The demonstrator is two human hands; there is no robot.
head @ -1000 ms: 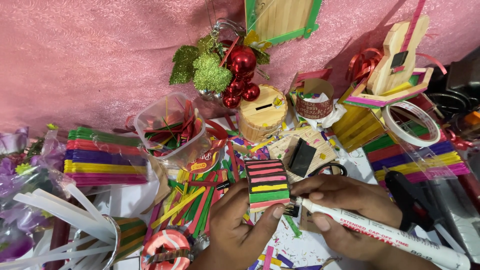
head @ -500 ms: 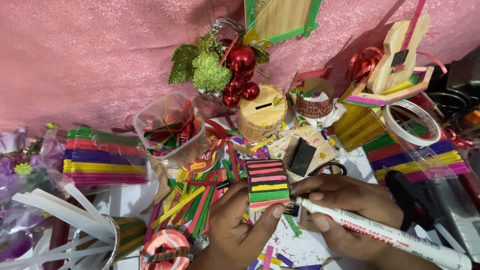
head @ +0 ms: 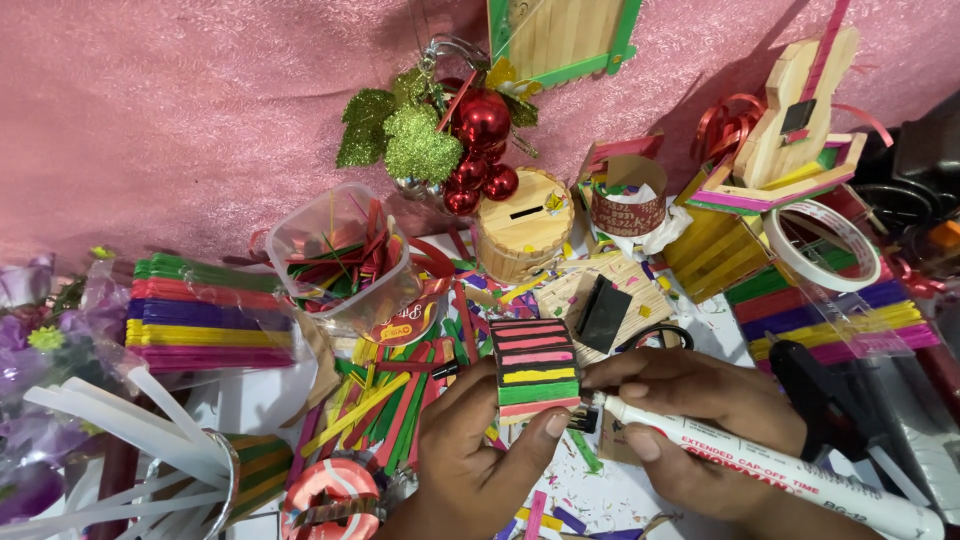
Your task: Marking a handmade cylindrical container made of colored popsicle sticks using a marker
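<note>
My left hand (head: 478, 455) grips a small panel of coloured craft sticks (head: 533, 366) edged in black, holding it from below with the thumb at its bottom edge. A white marker pen (head: 780, 470) rests in my right hand (head: 700, 420), its black tip touching the panel's lower right corner. Both hands sit low in the centre of the view, above a white surface littered with stick scraps.
Loose coloured sticks (head: 400, 395) lie left of the panel. A clear tub of sticks (head: 335, 250), a bundled stick pack (head: 205, 315), a round wooden money box (head: 522, 232), a stick guitar (head: 800, 110), a tape roll (head: 822, 245), a black glue gun (head: 815, 390) and red baubles (head: 478, 150) crowd around.
</note>
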